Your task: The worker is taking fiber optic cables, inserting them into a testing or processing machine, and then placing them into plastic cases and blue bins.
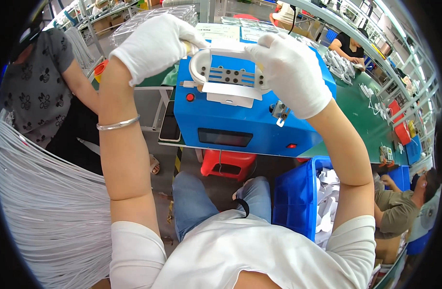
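Observation:
Both my hands wear white gloves and are raised over a blue machine (274, 126) with a slotted metal fixture (233, 76) on its top. A white strip (229, 48) spans the gap between them, behind the fixture. My left hand (158, 47) pinches at the strip's left end, thumb and fingers together. At the right end, the curled fingers of my right hand (290, 72) close on it; their tips are partly hidden. A white curved piece (197, 66) loops at the fixture's left side. In front of the fixture sits a tilted white plate (232, 91).
Long white cables (52, 207) hang at my left, near a seated person (42, 91). A blue bin (295, 200) of white parts stands by my right leg. Under the table is a red stool (228, 164). Clear trays (153, 21) are stacked behind; white parts (340, 66) lie on the green table.

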A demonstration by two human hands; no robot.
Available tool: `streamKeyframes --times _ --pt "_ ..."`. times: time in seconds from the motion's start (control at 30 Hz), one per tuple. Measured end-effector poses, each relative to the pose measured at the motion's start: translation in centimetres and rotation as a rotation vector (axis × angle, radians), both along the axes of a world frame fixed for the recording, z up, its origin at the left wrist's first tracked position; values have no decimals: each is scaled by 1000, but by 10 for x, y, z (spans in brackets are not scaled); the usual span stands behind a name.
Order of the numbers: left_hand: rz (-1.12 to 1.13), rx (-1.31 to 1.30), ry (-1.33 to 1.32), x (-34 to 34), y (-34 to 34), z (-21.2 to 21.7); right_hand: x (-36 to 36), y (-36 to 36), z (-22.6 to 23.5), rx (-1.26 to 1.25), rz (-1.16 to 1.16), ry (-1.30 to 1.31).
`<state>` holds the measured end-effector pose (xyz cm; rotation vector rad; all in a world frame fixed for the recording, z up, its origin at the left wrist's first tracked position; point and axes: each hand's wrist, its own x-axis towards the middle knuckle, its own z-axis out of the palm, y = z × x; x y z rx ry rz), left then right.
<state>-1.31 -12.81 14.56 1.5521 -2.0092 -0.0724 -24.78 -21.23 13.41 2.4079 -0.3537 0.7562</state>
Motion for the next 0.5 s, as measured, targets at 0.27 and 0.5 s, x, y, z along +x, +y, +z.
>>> streamKeyframes --times 0.27,0.5 --pt "122 -537 -105 -23 -29 -69 19 -27 -15 362 -134 99" --pt "13 -612 4 -18 -36 -86 24 -53 -40 1156 -194 -246"
